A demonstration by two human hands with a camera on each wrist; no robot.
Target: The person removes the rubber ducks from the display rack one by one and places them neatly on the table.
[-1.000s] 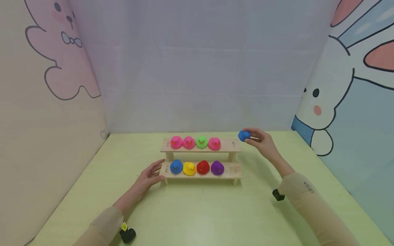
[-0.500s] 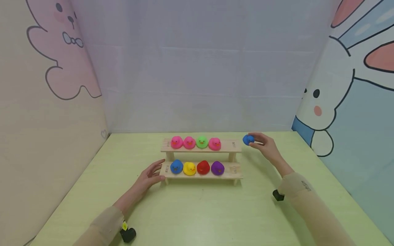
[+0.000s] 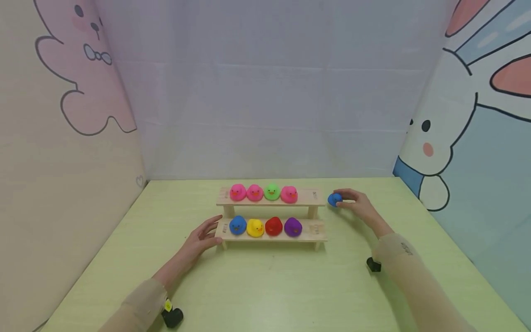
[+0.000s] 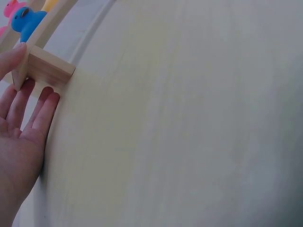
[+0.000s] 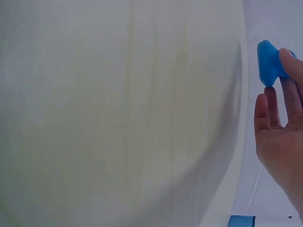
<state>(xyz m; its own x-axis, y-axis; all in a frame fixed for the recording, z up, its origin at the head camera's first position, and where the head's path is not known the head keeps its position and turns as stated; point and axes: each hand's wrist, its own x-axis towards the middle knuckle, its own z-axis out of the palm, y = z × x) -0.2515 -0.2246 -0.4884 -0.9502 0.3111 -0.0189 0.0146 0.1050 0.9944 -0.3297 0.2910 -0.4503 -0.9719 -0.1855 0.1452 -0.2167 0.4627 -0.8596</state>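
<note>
A two-tier wooden rack (image 3: 271,238) stands on the table. On its upper shelf sit pink ducks (image 3: 238,192) and a green duck (image 3: 272,192). The lower shelf carries a blue duck (image 3: 238,225), a yellow duck (image 3: 255,228), a red duck (image 3: 274,226) and a purple duck (image 3: 293,227). My left hand (image 3: 202,236) holds the rack's lower left end, thumb at the front corner and fingers around the end piece. To the right of the rack, my right hand (image 3: 357,204) pinches another blue rubber duck (image 5: 268,64) between thumb and fingers, raised off the table.
The pale green-yellow table (image 3: 265,286) runs back to a whitish cloth backdrop (image 3: 269,106). Side panels with a pink cartoon bear (image 3: 89,74) and a white cartoon rabbit (image 3: 448,138) border it. A small black device (image 3: 172,317) hangs beneath the left cuff.
My right hand has carried the blue duck slightly rightward and then lower, away from the upper shelf's right end. The left hand and the rack have stayed put.
</note>
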